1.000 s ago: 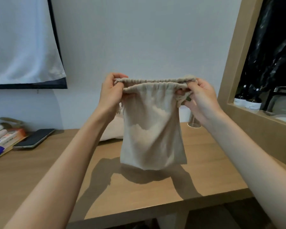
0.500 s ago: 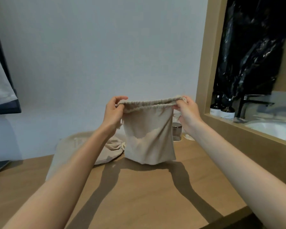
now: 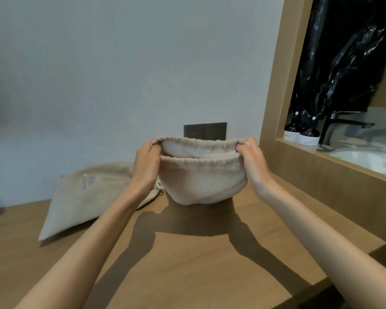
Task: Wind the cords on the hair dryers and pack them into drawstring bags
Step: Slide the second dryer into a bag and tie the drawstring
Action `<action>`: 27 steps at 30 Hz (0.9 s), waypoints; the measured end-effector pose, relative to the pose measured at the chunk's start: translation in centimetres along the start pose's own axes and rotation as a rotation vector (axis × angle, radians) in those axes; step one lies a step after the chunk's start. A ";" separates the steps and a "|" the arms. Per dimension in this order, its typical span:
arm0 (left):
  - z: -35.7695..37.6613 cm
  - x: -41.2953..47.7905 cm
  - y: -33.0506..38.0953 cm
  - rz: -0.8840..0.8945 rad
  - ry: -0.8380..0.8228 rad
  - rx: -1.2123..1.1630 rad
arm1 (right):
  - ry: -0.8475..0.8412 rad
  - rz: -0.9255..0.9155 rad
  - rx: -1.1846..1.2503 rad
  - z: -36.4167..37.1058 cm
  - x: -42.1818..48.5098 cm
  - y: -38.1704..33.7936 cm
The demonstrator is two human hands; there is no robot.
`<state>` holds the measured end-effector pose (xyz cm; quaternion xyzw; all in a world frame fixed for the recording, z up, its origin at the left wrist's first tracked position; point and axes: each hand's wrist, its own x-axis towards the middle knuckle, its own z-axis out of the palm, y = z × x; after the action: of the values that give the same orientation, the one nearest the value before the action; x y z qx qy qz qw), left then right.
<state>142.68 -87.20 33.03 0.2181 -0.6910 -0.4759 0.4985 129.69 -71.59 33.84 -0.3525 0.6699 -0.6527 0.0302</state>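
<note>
Left hand [image 3: 146,168] and right hand [image 3: 255,166] each pinch 1 end of the rim of the drawstring bag [image 3: 201,181], holding it spread wide, its bottom resting on the tabletop [image 3: 187,253]. I judge I'm at the opening step; next needs 1 wound dryer, none in view.

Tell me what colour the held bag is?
The bag is plain beige; head view.

- Open bag [image 3: 201,181]: mouth spread wide, entry from above, between left hand [image 3: 146,166] and right hand [image 3: 253,166], each with a grip on the rim.
- Left: second bag [image 3: 87,197] lies just beside.
- Right: wooden frame [image 3: 274,97], near.
- Behind: wall, socket plate [image 3: 205,130].
- In front: bare tabletop [image 3: 210,275].
</note>
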 end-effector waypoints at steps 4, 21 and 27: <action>-1.0 -1.7 -0.7 -0.031 -0.125 0.044 | -0.240 -0.037 -0.175 0.2 -1.5 1.5; -3.2 -7.0 -5.6 0.124 -0.775 0.401 | -0.716 0.081 -0.560 0.1 -5.9 7.2; -3.0 -7.6 -8.3 0.135 -0.848 0.643 | -0.530 -0.040 -0.776 0.1 -6.0 9.9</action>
<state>147.06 -86.36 22.21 0.1034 -0.9551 -0.2534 0.1135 129.97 -69.58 22.43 -0.5048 0.8269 -0.2419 0.0536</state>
